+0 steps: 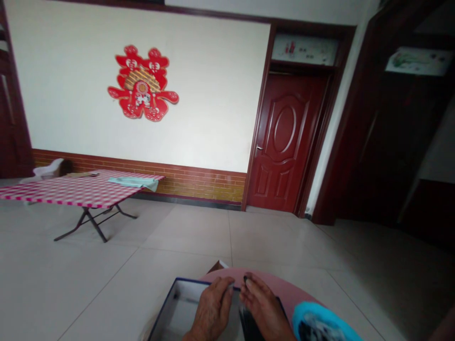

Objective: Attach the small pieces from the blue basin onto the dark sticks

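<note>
At the bottom centre, my left hand (213, 305) is over a white tray (177, 310) with a dark blue rim, its fingers bent together around a small pale thing too small to name. Just to its right, my right hand (262, 303) pinches a small black piece (245, 279) between thumb and fingers. The two hands are close but apart. A dark object (249, 324) lies in the tray under my right hand, partly hidden. The tray rests on a round pink table (284, 285).
A bright blue round container (313, 310) with dark and white contents stands at the right of the pink table. Beyond, a folding table (71, 192) with a checked cover bears a pale green cloth (133, 182). A red door (284, 142) is at the back.
</note>
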### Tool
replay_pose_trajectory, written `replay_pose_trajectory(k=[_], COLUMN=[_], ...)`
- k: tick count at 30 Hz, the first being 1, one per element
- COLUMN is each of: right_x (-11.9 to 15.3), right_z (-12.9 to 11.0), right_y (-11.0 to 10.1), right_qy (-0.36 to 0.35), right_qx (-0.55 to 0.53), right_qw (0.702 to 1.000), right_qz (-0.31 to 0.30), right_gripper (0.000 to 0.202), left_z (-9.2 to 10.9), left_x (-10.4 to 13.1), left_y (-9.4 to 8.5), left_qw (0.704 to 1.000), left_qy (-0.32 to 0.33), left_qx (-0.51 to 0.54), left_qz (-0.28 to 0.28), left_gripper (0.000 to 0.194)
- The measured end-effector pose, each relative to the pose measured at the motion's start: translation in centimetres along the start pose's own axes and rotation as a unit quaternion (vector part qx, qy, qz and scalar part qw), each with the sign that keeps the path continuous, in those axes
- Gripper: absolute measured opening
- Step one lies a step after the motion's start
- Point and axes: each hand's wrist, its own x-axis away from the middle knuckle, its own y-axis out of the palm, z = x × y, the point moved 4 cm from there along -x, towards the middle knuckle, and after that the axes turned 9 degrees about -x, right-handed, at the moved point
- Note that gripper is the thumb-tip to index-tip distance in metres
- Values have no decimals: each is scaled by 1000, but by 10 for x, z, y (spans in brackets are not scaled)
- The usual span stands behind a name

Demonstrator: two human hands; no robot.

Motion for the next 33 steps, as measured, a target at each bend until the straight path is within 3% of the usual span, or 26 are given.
replay_pose_trajectory(k=[9,20,26,33], right_x=[6,8,8,5], right_z=[5,6,-1,-4], right_y=[-5,-6,-3,-1], right_qy=[-12,-48,-78,-113], right_qx=[69,187,301,382], right_qw=[997,980,949,916], right_qz=[-20,-47,-56,-40], right_gripper=[30,31,28,22], left_z=[6,9,15,9], left_x=[4,-1,-5,0], left_y=[4,2,-6,1], left_qw=[999,994,992,990], left_qy=[9,3,11,0], left_qx=[-13,53,27,3], left_qz=[-38,-92,-123,-143], left_gripper=[27,29,30,22])
